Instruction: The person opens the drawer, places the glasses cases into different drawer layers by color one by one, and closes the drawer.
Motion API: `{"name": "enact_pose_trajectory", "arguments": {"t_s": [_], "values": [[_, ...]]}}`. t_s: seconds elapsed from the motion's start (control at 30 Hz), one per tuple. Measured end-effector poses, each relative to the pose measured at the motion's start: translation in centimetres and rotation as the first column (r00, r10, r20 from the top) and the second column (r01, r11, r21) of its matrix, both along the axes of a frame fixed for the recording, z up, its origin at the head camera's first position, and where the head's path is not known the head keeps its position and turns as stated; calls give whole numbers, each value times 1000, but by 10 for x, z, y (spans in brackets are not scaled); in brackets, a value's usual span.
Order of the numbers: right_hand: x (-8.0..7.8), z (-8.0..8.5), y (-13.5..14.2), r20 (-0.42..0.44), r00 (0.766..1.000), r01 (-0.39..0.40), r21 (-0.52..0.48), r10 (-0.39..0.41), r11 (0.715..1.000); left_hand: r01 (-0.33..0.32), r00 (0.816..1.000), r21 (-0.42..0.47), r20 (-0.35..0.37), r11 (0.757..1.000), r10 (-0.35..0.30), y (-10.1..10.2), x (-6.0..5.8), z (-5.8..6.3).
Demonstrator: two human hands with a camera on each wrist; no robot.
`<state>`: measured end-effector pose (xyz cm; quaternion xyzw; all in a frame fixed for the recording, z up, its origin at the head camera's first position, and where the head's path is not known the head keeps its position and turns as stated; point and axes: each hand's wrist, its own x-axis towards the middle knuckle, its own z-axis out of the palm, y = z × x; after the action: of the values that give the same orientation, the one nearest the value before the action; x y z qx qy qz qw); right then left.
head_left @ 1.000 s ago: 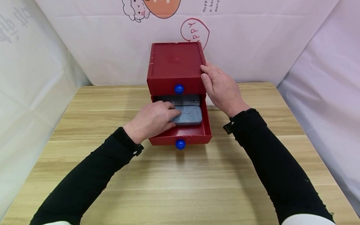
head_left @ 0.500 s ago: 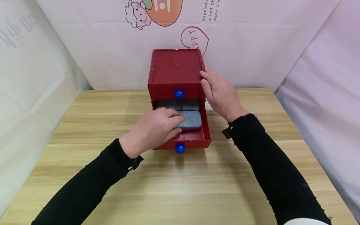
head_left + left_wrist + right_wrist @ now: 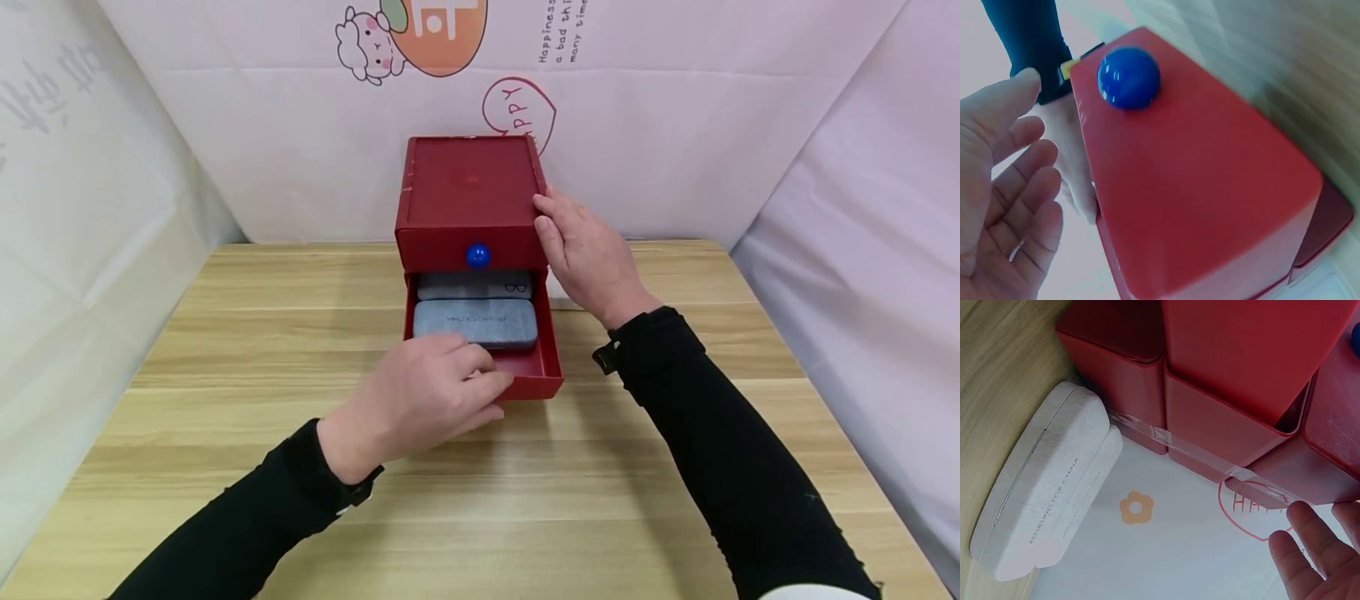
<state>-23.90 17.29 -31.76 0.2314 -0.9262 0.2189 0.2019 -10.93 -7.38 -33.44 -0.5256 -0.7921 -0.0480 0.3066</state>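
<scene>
A red drawer cabinet stands at the table's back, with a drawer pulled out below its top one. Inside that drawer lies a blue-grey glasses case; behind it is a greyer glasses case with a spectacles print. My left hand hovers over the drawer's front, fingers loosely bent and holding nothing. It hides the drawer's knob in the head view; the left wrist view shows that blue knob apart from the fingers. My right hand rests on the cabinet's upper right edge.
White glasses case lies beside the cabinet's right side, with a second one against it. A printed white cloth hangs right behind the cabinet. The wooden tabletop stretches in front.
My left hand has let go of the blue-grey glasses case and drawn back toward me over the drawer's front. The case lies in the drawer. My right hand stays at the cabinet.
</scene>
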Motion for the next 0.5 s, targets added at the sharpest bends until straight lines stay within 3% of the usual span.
{"name": "enact_pose_trajectory", "arguments": {"t_s": [0.17, 0.5], "values": [[0, 1, 0, 5, 1000, 0, 0, 0, 1000, 0, 997, -32, -80, 1000, -3, 3, 6, -12], [0, 0, 0, -1, 1000, 2, -2, -2, 1000, -20, 984, -31, -180, 999, 15, 6, 5, -33]]}}
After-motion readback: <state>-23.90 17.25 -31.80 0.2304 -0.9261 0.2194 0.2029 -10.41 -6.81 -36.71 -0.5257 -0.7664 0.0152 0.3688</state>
